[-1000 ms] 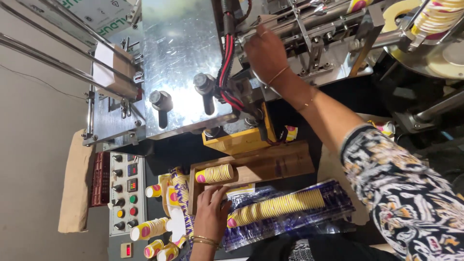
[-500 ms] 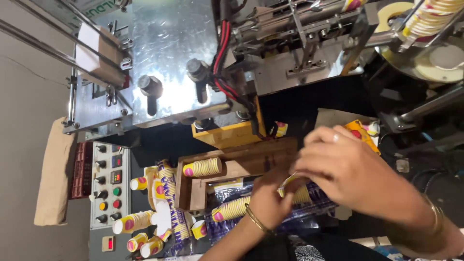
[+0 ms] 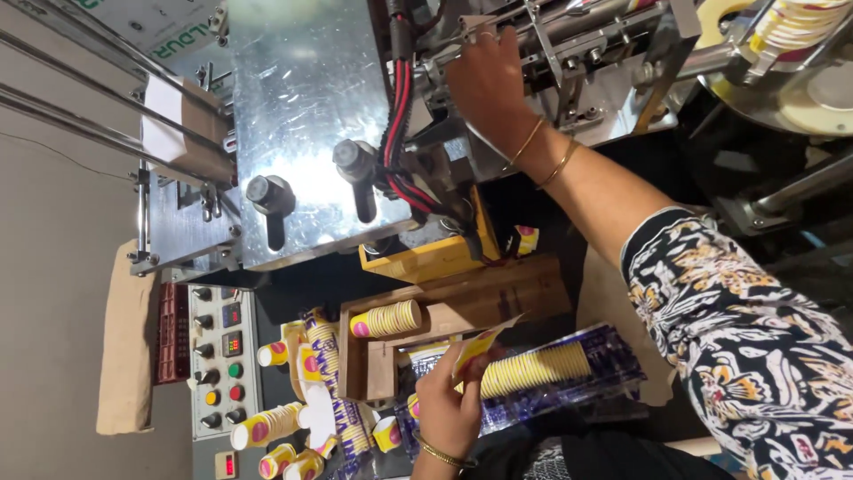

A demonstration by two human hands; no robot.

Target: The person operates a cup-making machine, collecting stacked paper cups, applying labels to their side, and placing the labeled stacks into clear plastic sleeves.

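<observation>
My right hand (image 3: pixel 487 80) reaches up into the shiny metal cup-making machine (image 3: pixel 302 116), fingers curled over a metal part beside red cables (image 3: pixel 398 98); the fingertips are hidden. Two thin bangles circle that wrist, and the sleeve is patterned black and white. Low in the view, my left hand (image 3: pixel 444 413) pinches a flat yellow paper piece (image 3: pixel 480 345). It hovers right by a long stack of yellow paper cups (image 3: pixel 533 369) lying in a clear printed plastic sleeve.
A wooden tray (image 3: pixel 471 298) holds a short cup stack (image 3: pixel 386 318). Loose cups and stacks (image 3: pixel 267 425) lie by a grey control panel (image 3: pixel 222 356) with coloured buttons. A brown paper piece (image 3: pixel 124 356) hangs at the left. A round cup carrier (image 3: pixel 800 53) is top right.
My right hand dropped down to meet the left hand over the sleeved cups, then rose back to the machine. The left hand now holds a yellow paper piece.
</observation>
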